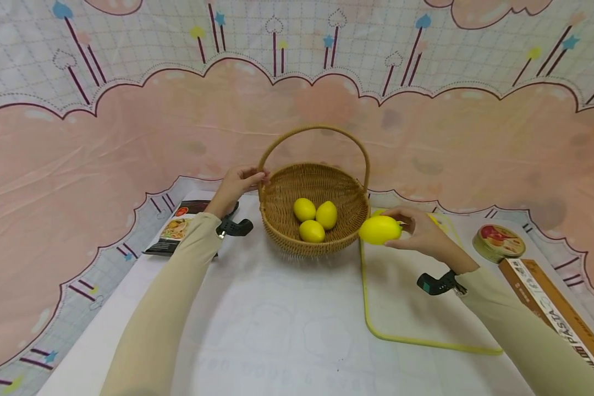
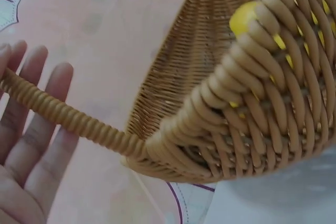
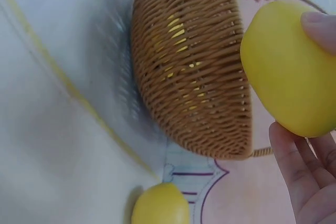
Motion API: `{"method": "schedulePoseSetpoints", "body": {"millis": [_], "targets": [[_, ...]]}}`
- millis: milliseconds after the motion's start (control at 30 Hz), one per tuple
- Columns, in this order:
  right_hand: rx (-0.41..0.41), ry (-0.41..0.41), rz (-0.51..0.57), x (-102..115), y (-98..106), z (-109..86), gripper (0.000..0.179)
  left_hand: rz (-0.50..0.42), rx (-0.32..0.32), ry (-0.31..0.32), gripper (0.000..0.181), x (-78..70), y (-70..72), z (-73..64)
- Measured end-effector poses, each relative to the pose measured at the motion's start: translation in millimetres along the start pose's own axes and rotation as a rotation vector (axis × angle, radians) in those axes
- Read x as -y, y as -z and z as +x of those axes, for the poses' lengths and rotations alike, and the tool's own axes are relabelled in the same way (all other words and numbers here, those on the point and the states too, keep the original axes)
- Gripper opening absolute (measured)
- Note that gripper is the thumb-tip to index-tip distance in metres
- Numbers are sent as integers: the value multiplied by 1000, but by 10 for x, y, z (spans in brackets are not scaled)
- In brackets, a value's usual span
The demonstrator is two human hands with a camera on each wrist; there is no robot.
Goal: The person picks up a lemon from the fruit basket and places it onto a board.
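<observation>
A brown wicker basket with a tall arched handle stands at the back middle, with three lemons inside. My left hand pinches the left side of its handle between thumb and fingers. Beside the basket's right rim, my right hand holds another lemon between thumb and fingertips. In the right wrist view this lemon is up close, outside the basket's opening. One more lemon lies on the white board, mostly hidden behind the held lemon in the head view.
The white cutting board with a yellow-green edge lies on the right of the white table. Further right are a round tin and a long pasta box. A black food packet lies left, partly behind the left forearm.
</observation>
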State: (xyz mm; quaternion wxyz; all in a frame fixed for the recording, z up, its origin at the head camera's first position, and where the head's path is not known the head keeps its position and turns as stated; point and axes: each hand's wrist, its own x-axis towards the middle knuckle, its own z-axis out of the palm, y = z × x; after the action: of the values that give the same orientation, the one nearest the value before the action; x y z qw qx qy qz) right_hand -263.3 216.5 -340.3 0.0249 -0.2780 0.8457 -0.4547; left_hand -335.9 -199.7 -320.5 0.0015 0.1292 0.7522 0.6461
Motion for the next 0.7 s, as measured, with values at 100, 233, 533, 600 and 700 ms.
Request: {"method": "schedulePoseSetpoints", "body": {"millis": [100, 233, 533, 600, 700], "targets": [[-13, -12, 0, -38, 12, -50, 57, -13, 8, 17, 37, -18, -11, 7], [-18, -21, 11, -76, 15, -120, 56, -58, 23, 25, 34, -44, -29, -4], [-40, -55, -16, -230, 33, -254, 53, -117, -6, 42, 16, -62, -50, -4], [-39, -68, -15, -286, 39, -278, 53, -118, -12, 45, 17, -62, -49, -4], [-40, -85, -7, -375, 37, -309, 55, -125, -19, 45, 18, -69, -55, -9]]}}
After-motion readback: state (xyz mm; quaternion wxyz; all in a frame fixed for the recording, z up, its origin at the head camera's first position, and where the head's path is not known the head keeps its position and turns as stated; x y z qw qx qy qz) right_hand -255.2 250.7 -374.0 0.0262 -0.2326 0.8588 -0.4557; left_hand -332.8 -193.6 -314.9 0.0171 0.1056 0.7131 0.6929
